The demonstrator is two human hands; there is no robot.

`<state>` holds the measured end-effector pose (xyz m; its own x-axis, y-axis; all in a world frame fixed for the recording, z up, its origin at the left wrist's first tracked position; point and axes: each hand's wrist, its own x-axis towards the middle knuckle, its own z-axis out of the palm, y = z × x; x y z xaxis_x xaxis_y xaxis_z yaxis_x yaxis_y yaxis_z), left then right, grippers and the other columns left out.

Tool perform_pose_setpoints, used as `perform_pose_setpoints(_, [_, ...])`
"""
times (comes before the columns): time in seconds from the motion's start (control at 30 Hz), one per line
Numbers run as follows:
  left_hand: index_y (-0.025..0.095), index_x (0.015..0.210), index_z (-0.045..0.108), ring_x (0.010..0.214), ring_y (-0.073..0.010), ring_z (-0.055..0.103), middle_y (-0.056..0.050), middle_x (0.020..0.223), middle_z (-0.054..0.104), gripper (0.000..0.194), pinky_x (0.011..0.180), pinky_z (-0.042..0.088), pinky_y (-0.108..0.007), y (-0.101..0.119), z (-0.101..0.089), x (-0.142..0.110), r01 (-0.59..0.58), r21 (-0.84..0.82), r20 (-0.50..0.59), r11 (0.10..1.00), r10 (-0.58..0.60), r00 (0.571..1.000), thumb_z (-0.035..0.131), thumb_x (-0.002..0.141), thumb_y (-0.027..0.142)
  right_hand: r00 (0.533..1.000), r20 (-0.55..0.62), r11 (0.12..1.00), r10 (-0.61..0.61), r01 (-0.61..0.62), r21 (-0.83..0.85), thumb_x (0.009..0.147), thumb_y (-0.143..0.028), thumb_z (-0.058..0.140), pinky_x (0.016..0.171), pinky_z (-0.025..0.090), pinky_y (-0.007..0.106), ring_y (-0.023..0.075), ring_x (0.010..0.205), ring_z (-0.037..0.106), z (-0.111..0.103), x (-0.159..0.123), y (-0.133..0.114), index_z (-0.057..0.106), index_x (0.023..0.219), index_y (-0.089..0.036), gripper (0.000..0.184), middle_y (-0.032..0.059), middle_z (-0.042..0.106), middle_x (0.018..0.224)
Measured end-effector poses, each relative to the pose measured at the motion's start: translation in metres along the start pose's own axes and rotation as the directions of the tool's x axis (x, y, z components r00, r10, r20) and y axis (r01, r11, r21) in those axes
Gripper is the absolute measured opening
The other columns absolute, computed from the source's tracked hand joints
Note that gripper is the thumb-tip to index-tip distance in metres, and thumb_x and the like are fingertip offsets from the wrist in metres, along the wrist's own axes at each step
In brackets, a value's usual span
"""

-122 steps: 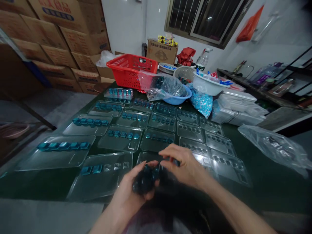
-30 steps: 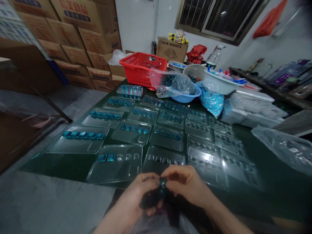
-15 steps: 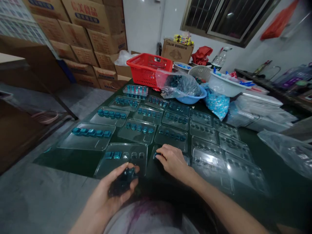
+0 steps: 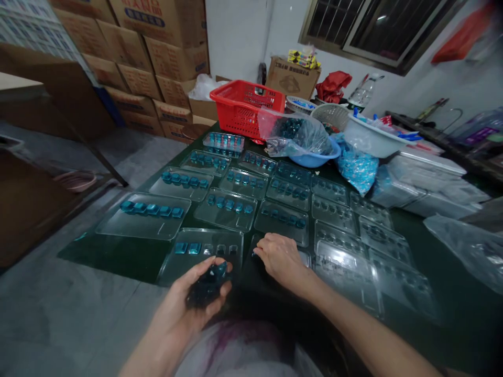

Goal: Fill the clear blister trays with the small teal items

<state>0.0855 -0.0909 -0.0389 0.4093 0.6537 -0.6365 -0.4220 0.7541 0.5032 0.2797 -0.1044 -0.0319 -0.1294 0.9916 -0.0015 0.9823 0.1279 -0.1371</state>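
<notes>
A cluster of shiny dark teal pieces [image 4: 208, 285] rests in my left hand [image 4: 173, 314], with thumb and fingers curled around it. Just right of it, my right hand [image 4: 283, 259] is pinched down over a clear plastic tray [image 4: 304, 257]; its fingers mostly hide a small teal piece at the tray's left end. Above my left hand lies another clear tray [image 4: 176, 269], with two square teal pieces [image 4: 187, 248] in its left pockets and several pockets bare. Farther back, trays such as this one [image 4: 137, 225] hold rows of teal pieces.
More clear trays [image 4: 346, 262] cover the right side of the dark green table [image 4: 118, 256]. At the back stand a red basket [image 4: 239, 112], a blue basin [image 4: 314, 158] with a plastic bag of dark pieces, and a white basin [image 4: 373, 139]. Cartons [image 4: 176, 57] are stacked behind.
My left hand has shifted slightly right and up with its pieces. My right hand stays at the same tray, its fingers now covering more of the teal piece. The whole view has shifted slightly.
</notes>
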Motion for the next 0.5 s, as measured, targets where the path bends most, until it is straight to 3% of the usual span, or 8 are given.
perform_pose_setpoints(0.23, [0.017,0.082,0.061,0.056,-0.0135,0.056,-0.005,0.085,0.061,0.016,0.047,0.042,-0.024,-0.002,0.005,-0.002,0.002,0.031,-0.018,1.0,-0.002,1.0,0.06,0.067,0.024,0.992,-0.106,0.961,0.074,-0.042,0.274,0.082,-0.029,0.046,0.061,0.034,0.021,0.0111,0.071,0.052,0.006,-0.004,0.018,0.059,0.085,-0.02,0.016,-0.0006,0.058,0.078])
perform_pose_setpoints(0.5, [0.016,0.082,0.063,0.056,-0.0144,0.057,-0.006,0.081,0.063,0.017,0.046,0.043,-0.024,-0.009,0.007,-0.004,0.025,0.05,-0.017,0.998,-0.025,1.0,0.06,0.067,0.024,0.993,-0.116,0.984,0.024,-0.003,0.179,0.079,-0.033,0.051,0.065,0.033,0.023,0.0129,0.073,0.051,0.007,-0.007,0.012,0.06,0.079,-0.021,0.015,-0.0003,0.058,0.074])
